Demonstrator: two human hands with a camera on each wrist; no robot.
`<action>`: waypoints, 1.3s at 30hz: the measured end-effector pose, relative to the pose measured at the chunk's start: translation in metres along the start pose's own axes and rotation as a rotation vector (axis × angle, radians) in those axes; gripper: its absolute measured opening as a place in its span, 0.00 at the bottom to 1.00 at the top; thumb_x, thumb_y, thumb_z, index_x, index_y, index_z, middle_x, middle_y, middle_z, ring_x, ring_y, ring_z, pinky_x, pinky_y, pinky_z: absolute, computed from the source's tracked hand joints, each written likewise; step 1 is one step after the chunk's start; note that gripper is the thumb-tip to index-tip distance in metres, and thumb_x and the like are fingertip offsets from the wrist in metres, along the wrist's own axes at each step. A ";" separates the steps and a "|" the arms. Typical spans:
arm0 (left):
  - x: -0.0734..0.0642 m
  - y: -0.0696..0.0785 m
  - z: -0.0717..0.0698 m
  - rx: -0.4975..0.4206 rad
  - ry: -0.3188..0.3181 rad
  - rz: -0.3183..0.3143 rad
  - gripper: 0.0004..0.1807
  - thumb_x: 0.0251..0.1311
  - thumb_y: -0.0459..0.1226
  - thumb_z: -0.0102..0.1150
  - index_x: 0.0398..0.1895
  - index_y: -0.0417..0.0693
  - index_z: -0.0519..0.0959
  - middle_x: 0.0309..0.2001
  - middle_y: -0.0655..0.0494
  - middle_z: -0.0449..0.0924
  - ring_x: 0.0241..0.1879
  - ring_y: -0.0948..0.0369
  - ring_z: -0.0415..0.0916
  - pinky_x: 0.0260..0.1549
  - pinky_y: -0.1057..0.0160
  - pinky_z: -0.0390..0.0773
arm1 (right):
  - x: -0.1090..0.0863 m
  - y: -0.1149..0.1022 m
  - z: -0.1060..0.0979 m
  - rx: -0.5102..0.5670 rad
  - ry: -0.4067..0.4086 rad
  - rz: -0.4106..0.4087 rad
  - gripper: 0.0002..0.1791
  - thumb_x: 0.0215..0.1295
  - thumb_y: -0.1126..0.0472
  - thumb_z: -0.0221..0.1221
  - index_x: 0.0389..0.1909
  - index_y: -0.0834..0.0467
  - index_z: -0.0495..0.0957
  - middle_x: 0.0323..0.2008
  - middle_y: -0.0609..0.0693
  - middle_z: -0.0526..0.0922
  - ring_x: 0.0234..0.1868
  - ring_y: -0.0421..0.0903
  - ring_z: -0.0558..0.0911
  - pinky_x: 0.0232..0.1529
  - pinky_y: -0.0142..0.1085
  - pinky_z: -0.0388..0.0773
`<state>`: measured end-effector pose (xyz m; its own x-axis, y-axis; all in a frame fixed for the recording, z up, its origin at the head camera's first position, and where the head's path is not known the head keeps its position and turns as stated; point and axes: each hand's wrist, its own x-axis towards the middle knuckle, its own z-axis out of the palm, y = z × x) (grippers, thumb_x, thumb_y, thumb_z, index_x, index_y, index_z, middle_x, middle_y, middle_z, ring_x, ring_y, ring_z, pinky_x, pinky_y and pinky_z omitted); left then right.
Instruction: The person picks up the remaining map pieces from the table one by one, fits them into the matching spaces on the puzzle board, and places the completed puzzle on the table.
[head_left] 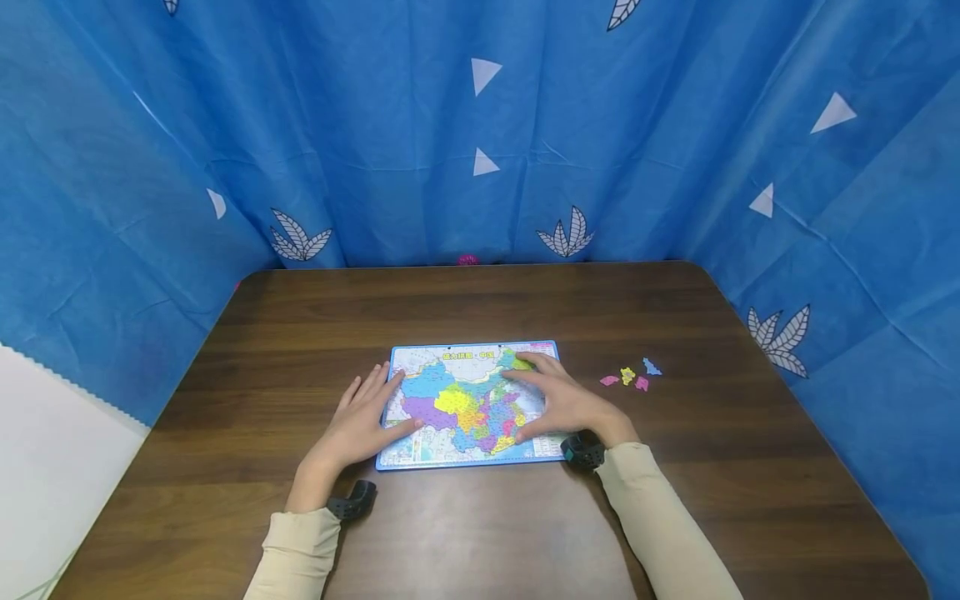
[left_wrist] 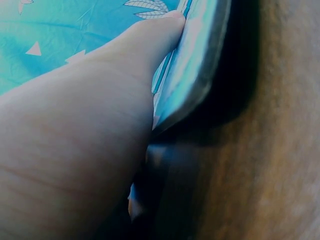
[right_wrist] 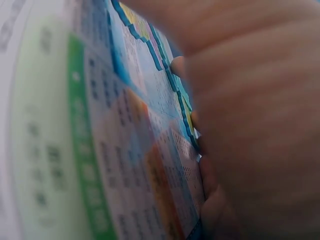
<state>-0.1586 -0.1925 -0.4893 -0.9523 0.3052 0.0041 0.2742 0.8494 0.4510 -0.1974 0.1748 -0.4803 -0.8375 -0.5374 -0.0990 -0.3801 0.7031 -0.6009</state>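
A map puzzle board (head_left: 423,447) with a blue rim lies on the table, its coloured pieces forming a map of China. The left hand (head_left: 362,423) rests at the board's left side, fingers extended, with thumb and index fingertip over the purple and blue pieces. In the left wrist view the thumb (left_wrist: 155,37) reaches the board's face. Over the right part spreads the right hand (head_left: 566,402), thumb near the lower right pieces and fingertips at the green piece (head_left: 507,360) up top. The right wrist view shows its fingers close along the printed board (right_wrist: 135,165).
Several loose puzzle pieces lie right of the board, among them a yellow one (head_left: 627,376), a blue one (head_left: 652,367) and a pink one (head_left: 609,380). The brown wooden table (head_left: 322,308) ends at a blue curtain (head_left: 420,150) behind. White material (head_left: 60,467) hangs at the left.
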 end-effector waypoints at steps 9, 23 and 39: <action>0.000 0.000 0.001 -0.004 -0.002 -0.005 0.53 0.60 0.64 0.61 0.81 0.45 0.59 0.82 0.41 0.47 0.82 0.42 0.41 0.78 0.36 0.37 | 0.000 0.001 0.000 -0.012 0.013 -0.031 0.57 0.43 0.30 0.76 0.77 0.37 0.66 0.83 0.43 0.49 0.83 0.54 0.45 0.71 0.68 0.62; 0.002 -0.001 0.002 0.009 0.001 -0.016 0.53 0.60 0.66 0.60 0.81 0.45 0.59 0.82 0.41 0.48 0.82 0.42 0.42 0.78 0.36 0.37 | 0.000 0.000 0.000 -0.032 0.012 -0.038 0.56 0.45 0.30 0.75 0.78 0.40 0.65 0.84 0.44 0.48 0.84 0.55 0.43 0.72 0.69 0.60; 0.002 -0.001 0.003 0.005 0.002 -0.018 0.53 0.62 0.66 0.58 0.81 0.45 0.58 0.82 0.41 0.47 0.83 0.43 0.41 0.78 0.36 0.37 | 0.000 -0.001 -0.001 -0.028 0.011 -0.033 0.56 0.48 0.31 0.74 0.78 0.40 0.64 0.84 0.44 0.48 0.84 0.54 0.42 0.72 0.70 0.58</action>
<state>-0.1602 -0.1919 -0.4924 -0.9573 0.2892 -0.0017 0.2580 0.8565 0.4470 -0.1975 0.1748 -0.4793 -0.8288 -0.5552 -0.0703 -0.4184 0.6981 -0.5811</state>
